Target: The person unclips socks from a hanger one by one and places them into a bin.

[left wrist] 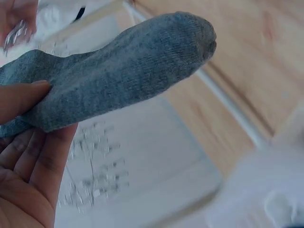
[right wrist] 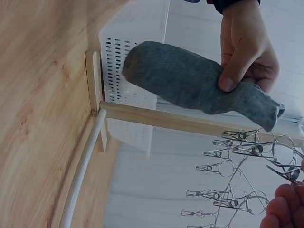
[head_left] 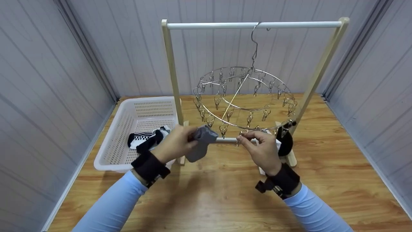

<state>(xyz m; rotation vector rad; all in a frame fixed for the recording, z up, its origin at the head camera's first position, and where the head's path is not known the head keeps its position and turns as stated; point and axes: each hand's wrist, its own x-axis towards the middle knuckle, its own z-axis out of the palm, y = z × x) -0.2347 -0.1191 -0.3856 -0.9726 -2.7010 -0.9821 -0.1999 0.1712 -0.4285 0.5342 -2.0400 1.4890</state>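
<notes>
A grey sock (head_left: pixel 197 151) hangs from my left hand (head_left: pixel 176 142), pinched between thumb and fingers near its cuff; the left wrist view shows the sock (left wrist: pixel 128 71) stretching out past the thumb. My right hand (head_left: pixel 264 150) pinches a metal clip (head_left: pixel 238 141) on the near rim of a round wire drying hanger (head_left: pixel 238 125). In the right wrist view, that clip (right wrist: pixel 289 172) sits by the fingertips, a short way from the sock's cuff (right wrist: pixel 266 114). Many other metal clips (head_left: pixel 249 119) dangle around the hanger's rings. Behind the right hand, a black sock (head_left: pixel 285 141) hangs from the rim.
The hanger hooks over the white bar (head_left: pixel 219 25) of a wooden-sided rack (head_left: pixel 171 64). At left stands a white perforated basket (head_left: pixel 112 138) with black-and-white socks (head_left: pixel 141 140) inside. A white item (head_left: pixel 262 170), partly hidden, is behind the right hand. Panel walls enclose the wooden surface (head_left: pixel 206 199).
</notes>
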